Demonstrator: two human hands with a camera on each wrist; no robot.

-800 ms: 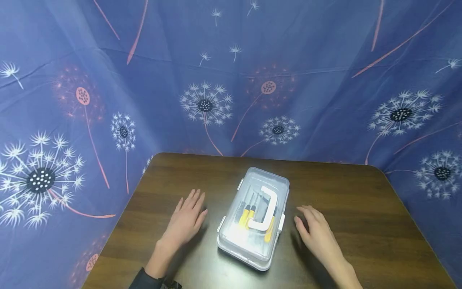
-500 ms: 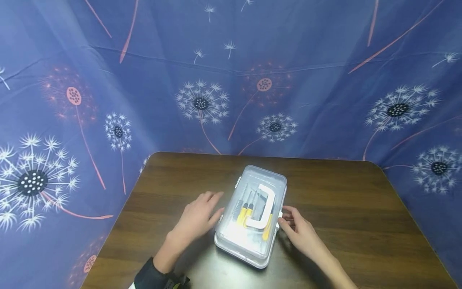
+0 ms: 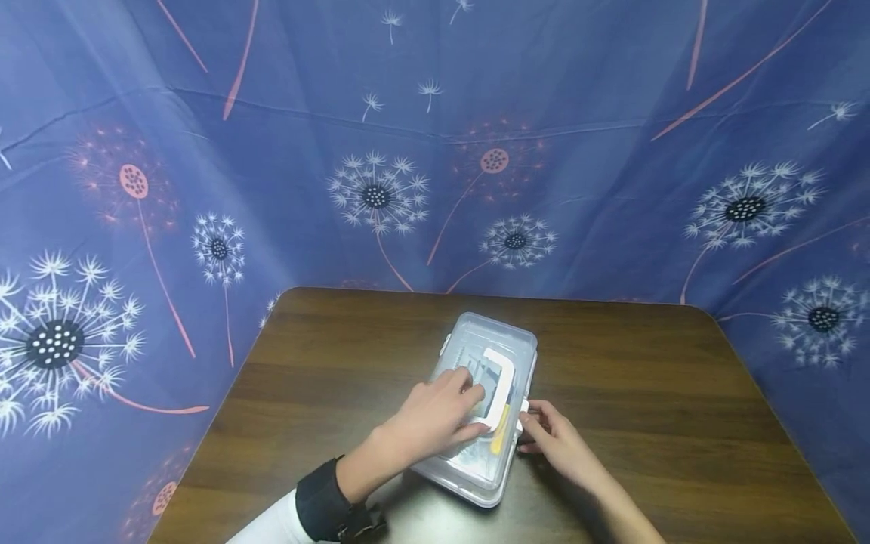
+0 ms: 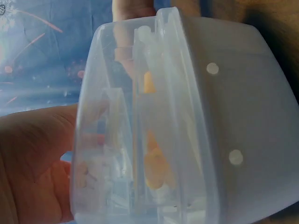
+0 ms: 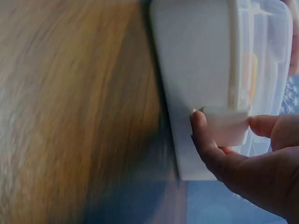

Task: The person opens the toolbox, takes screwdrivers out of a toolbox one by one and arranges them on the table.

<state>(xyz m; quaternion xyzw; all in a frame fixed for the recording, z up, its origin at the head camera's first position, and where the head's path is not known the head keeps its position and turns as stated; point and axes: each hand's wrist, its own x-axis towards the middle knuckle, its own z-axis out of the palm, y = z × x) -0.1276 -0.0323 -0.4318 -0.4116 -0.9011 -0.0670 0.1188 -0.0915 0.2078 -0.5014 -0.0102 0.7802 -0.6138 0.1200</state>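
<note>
A clear-lidded plastic toolbox [image 3: 485, 329] lies on the table, its long side slanting away from me. My left hand [image 3: 428, 419] rests over the lid, fingers bent down beside the white carrying handle [image 3: 504, 389], which lies folded flat. Through the lid a yellow tool handle [image 3: 500, 434] shows; other tools inside are partly hidden beneath the hand. At the box's right side, my right hand [image 3: 560, 449] pinches a white latch [image 5: 227, 127], thumb at its upper edge and a fingertip at its lower edge. The lid is down on the pale base [image 4: 261, 107].
Brown wooden table [image 3: 652, 378] extends around the box on both sides. Behind it hangs a blue cloth [image 3: 435, 166] printed with dandelions. A dark cuff [image 3: 326, 491] covers my left wrist.
My left hand has moved from the table beside the box onto its lid. My right hand has come in from the right and taken hold of the latch.
</note>
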